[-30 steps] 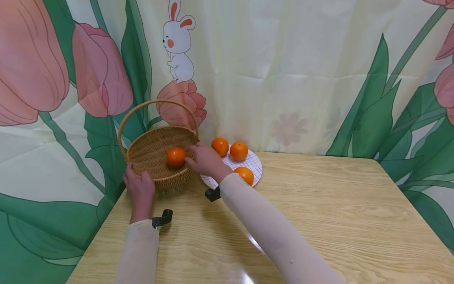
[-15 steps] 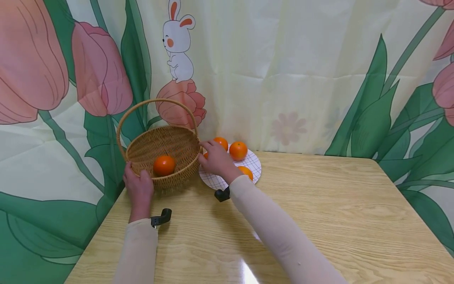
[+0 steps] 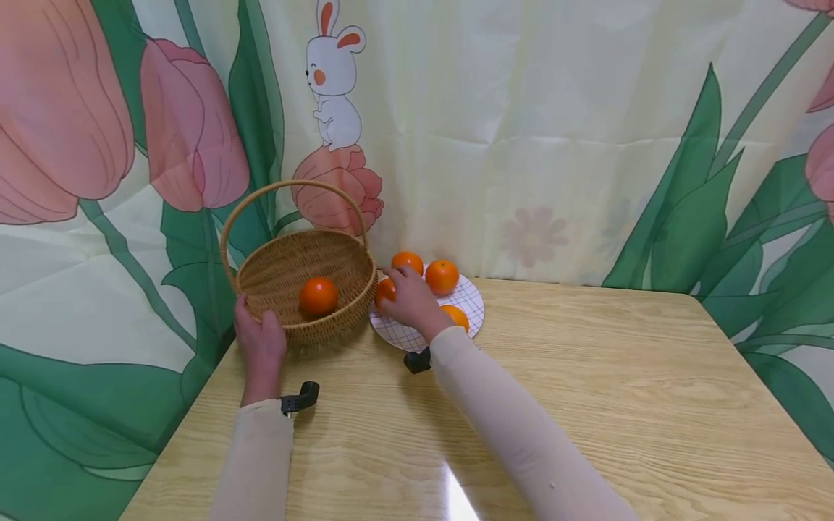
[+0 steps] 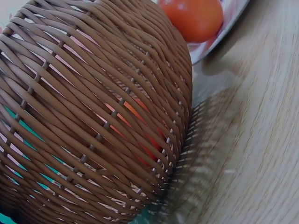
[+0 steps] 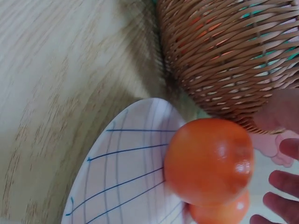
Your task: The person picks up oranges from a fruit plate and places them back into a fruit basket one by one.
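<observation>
In the head view a wicker basket (image 3: 329,322) with a tall handle tilts toward me at the left. One orange (image 3: 318,297) lies inside it. My left hand (image 3: 260,340) grips the basket's near left rim, thumb over the edge. My right hand (image 3: 413,298) is over the checked plate (image 3: 399,337), close beside the plate's left orange (image 3: 384,291). The right wrist view shows that orange (image 5: 210,161) with my fingers (image 5: 285,181) spread apart beside it. Through the weave of the basket (image 4: 88,112), the left wrist view shows orange colour.
Behind the right hand, two more oranges, a back one (image 3: 407,260) and a right one (image 3: 442,277), sit on the plate. Another orange (image 3: 456,316) is partly hidden by my wrist. The wooden table (image 3: 619,376) stretches right; a printed curtain (image 3: 521,145) hangs behind.
My right hand has drawn back from the basket, rightward to over the plate. The orange inside the basket rolled left, then back to the right. My left hand keeps its grip.
</observation>
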